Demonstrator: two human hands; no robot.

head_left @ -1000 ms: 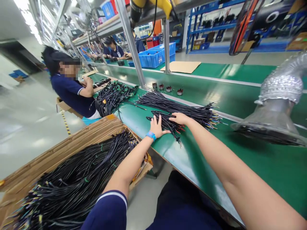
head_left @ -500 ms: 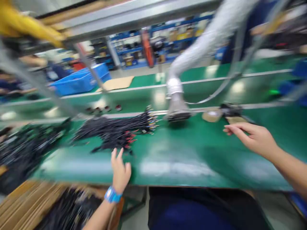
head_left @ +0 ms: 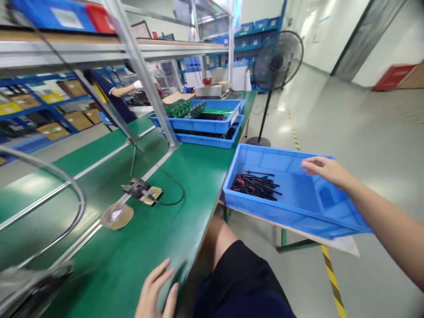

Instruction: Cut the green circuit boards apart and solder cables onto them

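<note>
My right hand point(head_left: 326, 171) hangs over the right part of a blue plastic bin point(head_left: 281, 216), palm down. Its fingers are loosely bent, and nothing shows between them and the thumb. Inside the bin, to the left of that hand and apart from it, lies a pile of short black cables point(head_left: 255, 185) with some red bits at the left end. My left hand point(head_left: 157, 291), cut off by the bottom of the view, is at the near edge of the green workbench point(head_left: 149, 247). Its fingers are spread and hold nothing.
On the bench are a roll of tape point(head_left: 117, 215) and a small black stand with a yellowish pad point(head_left: 153, 195). Stacked blue trays point(head_left: 205, 140) carry green circuit boards. Beyond stands a floor fan point(head_left: 276, 64). A co-worker's gloved hand point(head_left: 137, 85) shows across the bench.
The view has swung right, from the black cable bundles on the bench to the blue bin. My right hand is now over the bin; my left remains near the bench edge.
</note>
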